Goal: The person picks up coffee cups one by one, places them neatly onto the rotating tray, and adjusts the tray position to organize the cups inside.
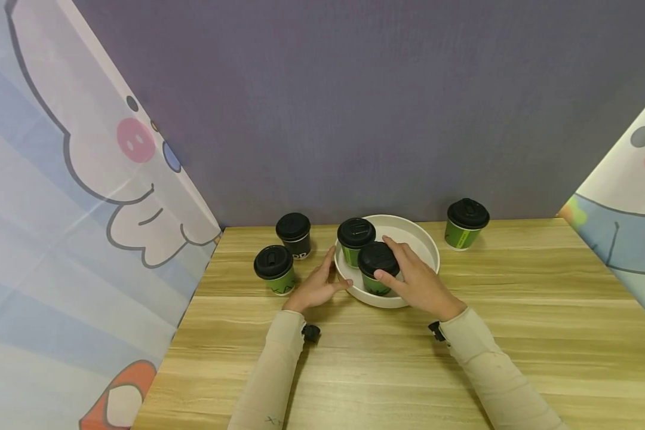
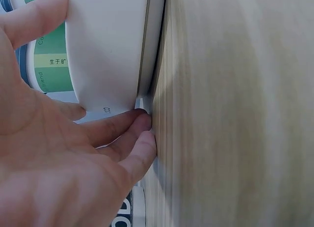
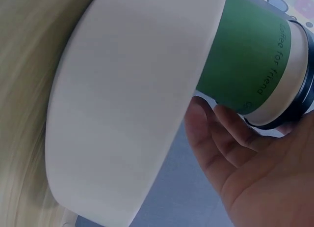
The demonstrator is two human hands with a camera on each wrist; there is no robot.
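A round white tray [image 1: 427,239] holds two lidded paper coffee cups. My right hand [image 1: 423,283] grips the nearer green cup [image 1: 376,284] by its black lid and side, thumb in front and fingers behind. In the right wrist view the fingers curl against the green cup [image 3: 245,55] above the tray wall [image 3: 122,99]. The other green cup [image 1: 350,255] stands behind it, toward the left. At the tray's left side my left hand [image 1: 314,291] is spread, thumb at the rim. The left wrist view shows its fingertips [image 2: 144,138] low beside the tray wall [image 2: 110,45], close to the table.
Left of the tray stand a black lidded cup [image 1: 295,242] and a green lidded cup [image 1: 279,279], close by my left hand. Another green cup [image 1: 460,234] stands at the back right. A grey panel [image 1: 355,119] rises behind the wooden table [image 1: 365,370].
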